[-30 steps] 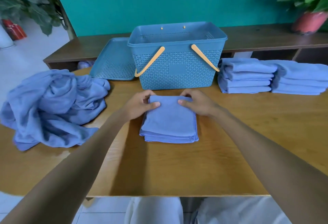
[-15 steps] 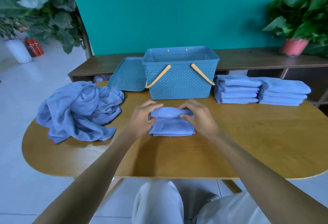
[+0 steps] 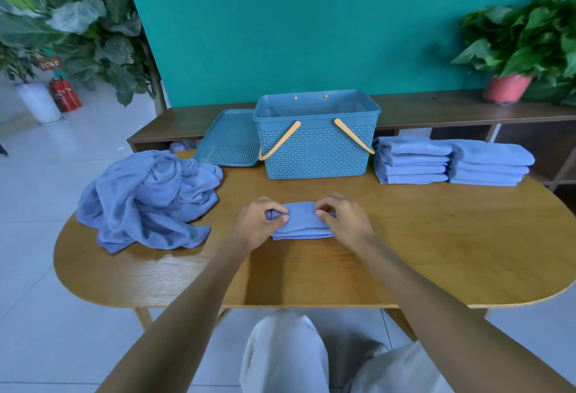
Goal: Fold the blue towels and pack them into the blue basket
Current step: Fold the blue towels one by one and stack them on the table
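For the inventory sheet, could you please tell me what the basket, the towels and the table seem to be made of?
Basket: moulded plastic by its look, matte blue, perforated lattice walls, tan strap handles.
Towels: soft cloth, probably terry or microfibre; they drape and crease.
Table: wood or wood veneer, with visible grain and a satin sheen.

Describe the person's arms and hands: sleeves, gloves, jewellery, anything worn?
Both forearms are bare up to the frame's bottom edge: no sleeves show. The left hand and right hand are bare too, with no gloves, and no rings, watch or wristband visible. Short nails show on the fingers. The only clothing in view is light, off-white trousers on the legs below the table edge.
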